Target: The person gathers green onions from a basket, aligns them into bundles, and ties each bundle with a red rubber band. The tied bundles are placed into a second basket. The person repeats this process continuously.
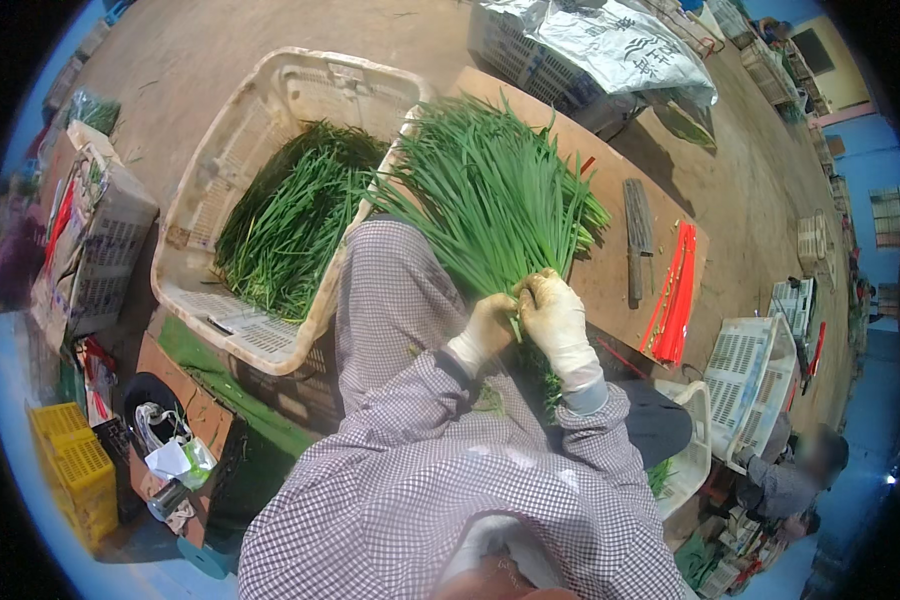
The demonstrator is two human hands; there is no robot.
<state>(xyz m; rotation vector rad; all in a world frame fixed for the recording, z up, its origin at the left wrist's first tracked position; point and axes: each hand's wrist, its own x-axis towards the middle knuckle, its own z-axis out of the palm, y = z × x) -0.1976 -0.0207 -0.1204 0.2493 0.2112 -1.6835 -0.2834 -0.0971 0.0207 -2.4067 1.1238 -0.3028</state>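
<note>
Both my hands wear pale, stained gloves and meet at the stem end of some long green leafy stalks, which look like garlic chives [487,202]. My left hand [486,330] pinches the stem ends from the left. Against it, my right hand [551,307] is closed round the stems. The leaves fan out over a brown board [607,262]. Right of them on the board lie a knife with a wide, worn blade [636,232] and a stack of red strips [673,300]. A dirty white plastic crate [270,360] at the left holds more loose green leaves [300,217].
A crate under a silvery woven sack [615,45] stands beyond the board. White crates [750,375] stand at the right, near another person [784,480]. At the left are a loaded crate [112,247], a yellow crate [75,465] and a small wooden table [187,390] with odds and ends.
</note>
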